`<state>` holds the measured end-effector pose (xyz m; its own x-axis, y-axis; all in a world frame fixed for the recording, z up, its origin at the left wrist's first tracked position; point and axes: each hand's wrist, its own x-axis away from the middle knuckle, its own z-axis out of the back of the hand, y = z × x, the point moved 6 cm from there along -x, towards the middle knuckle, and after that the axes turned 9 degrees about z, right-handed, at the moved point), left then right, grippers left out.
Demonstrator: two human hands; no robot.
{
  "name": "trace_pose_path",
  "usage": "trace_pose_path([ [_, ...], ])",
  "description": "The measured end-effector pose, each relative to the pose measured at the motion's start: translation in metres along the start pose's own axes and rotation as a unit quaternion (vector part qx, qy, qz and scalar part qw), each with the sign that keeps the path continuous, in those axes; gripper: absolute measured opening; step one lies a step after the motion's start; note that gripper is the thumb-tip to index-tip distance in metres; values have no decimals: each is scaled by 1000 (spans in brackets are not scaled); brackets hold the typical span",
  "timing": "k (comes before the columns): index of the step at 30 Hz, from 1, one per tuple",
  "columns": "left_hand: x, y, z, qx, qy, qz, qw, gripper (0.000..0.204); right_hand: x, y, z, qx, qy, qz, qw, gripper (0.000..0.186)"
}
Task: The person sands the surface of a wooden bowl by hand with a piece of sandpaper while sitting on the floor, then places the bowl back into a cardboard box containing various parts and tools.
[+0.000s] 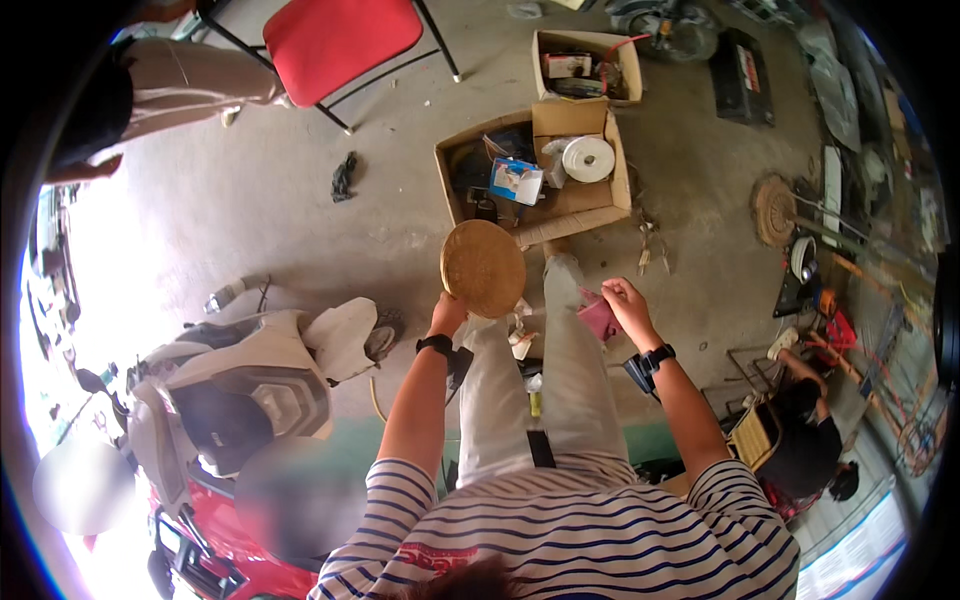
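Note:
My left hand point(449, 314) grips the lower left edge of a round, tan, woven-looking disc point(484, 266), held tilted above my lap. In my right hand point(630, 306), the fingers are pinched on a dark pink cloth point(599, 319) that hangs down over my right knee. The two hands are apart, and the cloth does not touch the disc. Just beyond the disc stands an open cardboard box point(575, 228). It holds a white round roll point(588, 159), a blue and white packet point(517, 181) and some dark items I cannot make out.
Farther off stand a smaller cardboard box point(537, 75) with mixed parts and a red chair point(345, 45). A white-and-grey scooter point(250, 400) is close on my left. One person point(190, 85) is at the far left; another point(800, 430) sits at the right. A dark crumpled thing point(344, 177) lies on the floor.

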<state>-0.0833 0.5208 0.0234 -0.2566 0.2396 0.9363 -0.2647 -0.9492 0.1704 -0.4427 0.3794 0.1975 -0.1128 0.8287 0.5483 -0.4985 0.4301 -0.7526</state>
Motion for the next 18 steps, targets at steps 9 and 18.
trace_pose_path([
  [9,-91,29,-40,131,-17,117,984,39,-164,118,-59,179,-100,-11,979,28],
  [18,-203,68,-13,-52,162,-6,985,74,-239,292,-115,-27,-40,-323,945,28],
])
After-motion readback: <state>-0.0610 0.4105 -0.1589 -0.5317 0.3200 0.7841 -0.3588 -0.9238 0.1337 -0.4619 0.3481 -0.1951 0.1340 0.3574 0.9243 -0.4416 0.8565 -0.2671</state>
